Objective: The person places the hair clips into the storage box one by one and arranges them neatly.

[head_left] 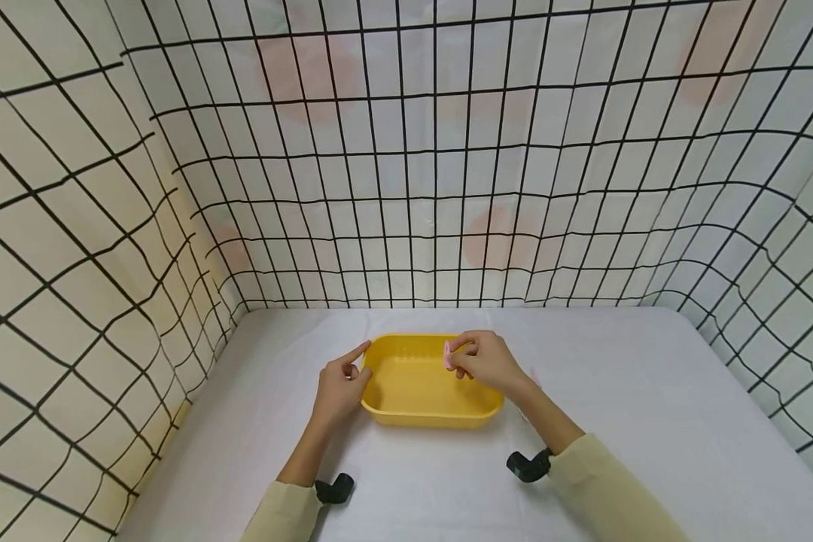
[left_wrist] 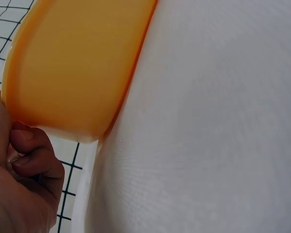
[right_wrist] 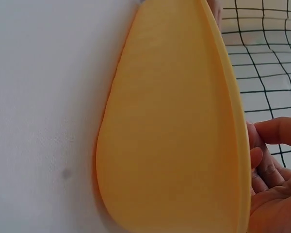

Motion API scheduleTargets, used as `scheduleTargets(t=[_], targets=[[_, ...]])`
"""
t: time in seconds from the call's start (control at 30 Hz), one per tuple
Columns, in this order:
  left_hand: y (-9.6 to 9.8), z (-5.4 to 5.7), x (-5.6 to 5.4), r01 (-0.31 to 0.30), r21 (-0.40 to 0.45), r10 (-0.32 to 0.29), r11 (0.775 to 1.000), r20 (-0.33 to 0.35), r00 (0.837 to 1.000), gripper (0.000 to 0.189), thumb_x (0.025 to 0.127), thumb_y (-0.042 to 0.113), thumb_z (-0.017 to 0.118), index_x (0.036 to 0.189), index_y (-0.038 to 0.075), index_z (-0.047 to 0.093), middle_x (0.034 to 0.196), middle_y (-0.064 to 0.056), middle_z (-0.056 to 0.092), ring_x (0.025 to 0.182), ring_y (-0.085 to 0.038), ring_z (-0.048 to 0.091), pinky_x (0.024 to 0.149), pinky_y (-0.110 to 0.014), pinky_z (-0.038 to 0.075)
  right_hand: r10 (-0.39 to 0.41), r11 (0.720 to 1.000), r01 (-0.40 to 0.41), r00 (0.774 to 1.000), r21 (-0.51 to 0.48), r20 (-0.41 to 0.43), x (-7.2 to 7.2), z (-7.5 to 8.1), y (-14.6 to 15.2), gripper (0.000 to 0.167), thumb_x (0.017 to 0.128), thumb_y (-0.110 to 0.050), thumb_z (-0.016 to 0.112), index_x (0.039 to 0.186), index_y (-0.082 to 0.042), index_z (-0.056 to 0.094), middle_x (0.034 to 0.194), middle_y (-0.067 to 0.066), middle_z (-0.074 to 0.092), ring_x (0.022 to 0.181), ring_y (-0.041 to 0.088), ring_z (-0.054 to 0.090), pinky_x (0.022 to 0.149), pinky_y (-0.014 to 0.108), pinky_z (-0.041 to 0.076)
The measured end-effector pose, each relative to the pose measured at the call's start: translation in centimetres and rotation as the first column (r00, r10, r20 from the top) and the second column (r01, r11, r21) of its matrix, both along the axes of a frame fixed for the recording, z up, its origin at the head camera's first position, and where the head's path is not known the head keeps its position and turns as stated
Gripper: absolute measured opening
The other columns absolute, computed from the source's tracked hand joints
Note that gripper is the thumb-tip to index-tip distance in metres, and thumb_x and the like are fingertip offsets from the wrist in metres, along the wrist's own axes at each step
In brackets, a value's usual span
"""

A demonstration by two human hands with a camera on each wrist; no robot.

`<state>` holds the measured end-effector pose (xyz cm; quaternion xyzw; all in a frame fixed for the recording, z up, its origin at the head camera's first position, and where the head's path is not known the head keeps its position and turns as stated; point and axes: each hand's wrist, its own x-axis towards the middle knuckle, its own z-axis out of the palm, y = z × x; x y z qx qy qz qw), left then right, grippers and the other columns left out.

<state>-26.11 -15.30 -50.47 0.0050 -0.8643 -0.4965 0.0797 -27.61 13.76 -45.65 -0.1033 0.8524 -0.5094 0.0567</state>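
A shallow yellow plastic tray (head_left: pixel 423 420) with rounded corners sits on the white surface. My left hand (head_left: pixel 339 388) holds its left end, forefinger stretched to the far corner and thumb at the rim; in the left wrist view the other fingers curl by the outer wall. Over the right part of the tray, my right hand (head_left: pixel 484 361) pinches a small, narrow pink piece (head_left: pixel 447 354) between thumb and fingertips. The tray wall (right_wrist: pixel 169 126) hides that piece in the right wrist view. Another pale pink thing (head_left: pixel 534 375) lies just right of the tray, mostly behind the right wrist.
A white cloth (head_left: pixel 650 421) covers the table. Black wire grid panels (head_left: pixel 433 181) with white sheeting behind them stand at the back and both sides. A black wrist device (head_left: pixel 335 489) is on the left arm and another black device (head_left: pixel 530 467) on the right.
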Motion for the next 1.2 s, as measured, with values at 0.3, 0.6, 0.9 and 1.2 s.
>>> scheduleTargets(t=[0.3, 0.6, 0.9, 1.2], targets=[[0.2, -0.1, 0.0, -0.003, 0.022, 0.003, 1.0, 0.005, 1.0, 0.05, 0.09, 0.014, 0.064, 0.139, 0.028, 0.067, 0.056, 0.003, 0.043, 0.048, -0.011, 0.034, 0.045, -0.021, 0.029, 0.01, 1.0, -0.011, 1.0, 0.024, 0.019, -0.7, -1.0, -3.2, 0.017, 0.091, -0.015, 0.07, 0.103, -0.005, 0.076, 0.077, 0.006, 0.077, 0.063, 0.023, 0.064, 0.059, 0.024, 0.047], [0.2, -0.2, 0.0, -0.008, 0.021, 0.008, 1.0, 0.0, 1.0, 0.051, 0.09, 0.015, 0.064, 0.139, 0.029, 0.067, 0.056, 0.003, 0.042, 0.047, -0.011, 0.033, 0.044, -0.021, 0.029, 0.013, 0.999, -0.015, 0.998, 0.03, 0.062, -0.7, -1.4, -6.3, 0.015, 0.092, -0.012, 0.07, 0.102, -0.003, 0.076, 0.076, 0.002, 0.076, 0.06, 0.016, 0.062, 0.056, 0.022, 0.044], [0.1, -0.2, 0.0, 0.005, 0.036, -0.004, 0.999, -0.017, 1.0, 0.05, 0.09, 0.014, 0.064, 0.138, 0.028, 0.068, 0.054, 0.004, 0.043, 0.046, -0.01, 0.033, 0.043, -0.02, 0.028, 0.064, 0.998, -0.064, 0.991, -0.006, 0.115, -1.0, -2.5, -9.1, 0.013, 0.091, -0.008, 0.067, 0.095, 0.0, 0.076, 0.073, 0.005, 0.073, 0.059, 0.014, 0.063, 0.056, 0.021, 0.048], [-0.1, -0.5, -0.1, 0.014, 0.038, -0.013, 0.999, -0.039, 0.999, 0.049, 0.089, 0.014, 0.064, 0.136, 0.028, 0.069, 0.051, 0.006, 0.041, 0.044, -0.008, 0.031, 0.042, -0.02, 0.027, 0.063, 0.996, -0.07, 0.992, 0.056, 0.109, -1.3, -3.5, -10.8, 0.01, 0.086, -0.006, 0.071, 0.078, -0.002, 0.078, 0.063, 0.003, 0.069, 0.053, 0.012, 0.061, 0.053, 0.021, 0.049]])
